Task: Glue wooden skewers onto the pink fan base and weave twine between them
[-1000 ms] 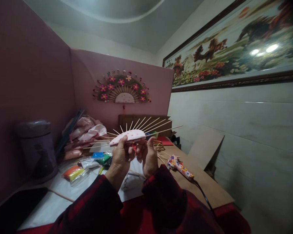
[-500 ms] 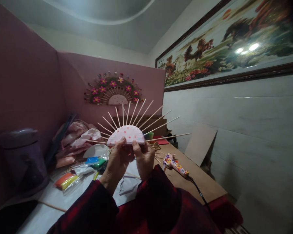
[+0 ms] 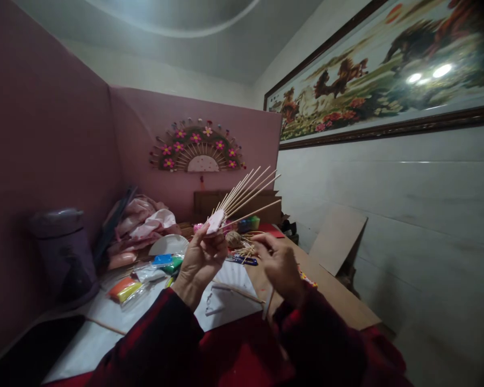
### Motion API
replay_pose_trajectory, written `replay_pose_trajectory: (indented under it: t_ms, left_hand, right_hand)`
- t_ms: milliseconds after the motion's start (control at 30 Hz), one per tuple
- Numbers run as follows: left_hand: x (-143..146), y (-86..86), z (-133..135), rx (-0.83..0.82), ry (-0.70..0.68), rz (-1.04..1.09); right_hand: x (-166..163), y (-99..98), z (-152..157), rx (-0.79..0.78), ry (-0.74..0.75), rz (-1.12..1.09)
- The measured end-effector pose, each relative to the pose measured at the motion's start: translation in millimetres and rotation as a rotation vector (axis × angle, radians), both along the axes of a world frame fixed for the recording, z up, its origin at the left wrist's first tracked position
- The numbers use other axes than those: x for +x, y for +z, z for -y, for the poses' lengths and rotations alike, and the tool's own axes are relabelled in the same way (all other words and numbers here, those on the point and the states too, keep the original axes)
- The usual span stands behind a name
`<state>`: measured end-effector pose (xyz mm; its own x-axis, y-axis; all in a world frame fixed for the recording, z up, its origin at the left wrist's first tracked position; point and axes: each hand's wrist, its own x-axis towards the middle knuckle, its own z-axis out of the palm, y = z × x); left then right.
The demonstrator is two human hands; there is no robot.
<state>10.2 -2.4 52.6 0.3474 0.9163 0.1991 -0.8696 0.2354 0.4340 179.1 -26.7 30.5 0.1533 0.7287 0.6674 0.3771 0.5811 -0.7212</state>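
My left hand [image 3: 199, 263] is closed on the lower edge of a half-round fan base [image 3: 215, 222] covered in pale pink dotted cloth. Thin wooden sticks [image 3: 245, 189] fan out from its curved edge; the piece is turned nearly side-on to me. To the right, my right hand [image 3: 280, 263] is off the fan, its fingers bent and slightly apart beside a small pile of loose sticks [image 3: 247, 251]. I see nothing held in it. Behind that hand, only part of a flower-patterned glue gun [image 3: 307, 278] shows.
A finished-looking flowered fan [image 3: 201, 148] hangs on the pink partition. Left on the table are clay packets [image 3: 124, 289], a paper plate [image 3: 169, 245], bunched pink cloth [image 3: 145, 220] and a purple canister [image 3: 64, 258]. A twine ball [image 3: 232, 238] and white paper [image 3: 229, 295] lie centrally.
My right hand has let go of the fan base and moved right, toward the loose sticks and glue gun. The fan has turned from facing me to nearly edge-on in my left hand.
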Motion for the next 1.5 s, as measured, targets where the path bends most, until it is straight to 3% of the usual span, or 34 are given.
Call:
replay_pose_trajectory:
  t_ms: [167,233,300,433,600,733,867,933,1033,1167,1300,1500]
  left_hand:
    - [-3,8.2,2,-0.019,0.014,-0.035]
    - [-4,11.0,2,-0.020,0.062,-0.047]
    - [-6,12.7,1,0.003,0.064,-0.071]
    - [-8,15.2,0,0.059,0.105,-0.068]
    - [-10,17.3,4,-0.036,0.041,0.017]
    - [-12,16.3,4,-0.094,-0.031,0.102]
    - [-12,18.4,6,-0.125,-0.032,0.129]
    - [-12,20.4,9,-0.141,-0.027,0.113]
    - [-11,21.7,12,-0.144,-0.037,0.087]
    - [-12,17.5,9,-0.117,-0.055,0.088]
    - [-12,13.0,6,-0.065,-0.108,0.068]
    - [-8,14.0,11,-0.067,-0.058,-0.011]
  right_hand:
    - [93,-4.9,-8,-0.271,-0.494,0.496]
    - [116,-11.7,-9,-0.449,-0.465,0.618]
    - [125,-19.3,-8,-0.525,-0.423,0.643]
    - [121,-31.3,-9,-0.595,-0.286,0.775]
    - [108,-40.4,-16,-0.648,-0.324,0.922]
    - [109,-45.1,-18,-0.646,-0.344,0.898]
    - [114,-41.5,-8,-0.476,-0.474,0.585]
    - [111,-33.9,4,-0.375,-0.406,0.412]
    - [92,-15.6,30,-0.287,-0.104,0.075]
    - [54,11.1,68,-0.492,0.252,-0.242]
    - [26,25.6,90,-0.482,0.389,-0.166]
    - [3,29.0,99,-0.413,0.414,-0.012]
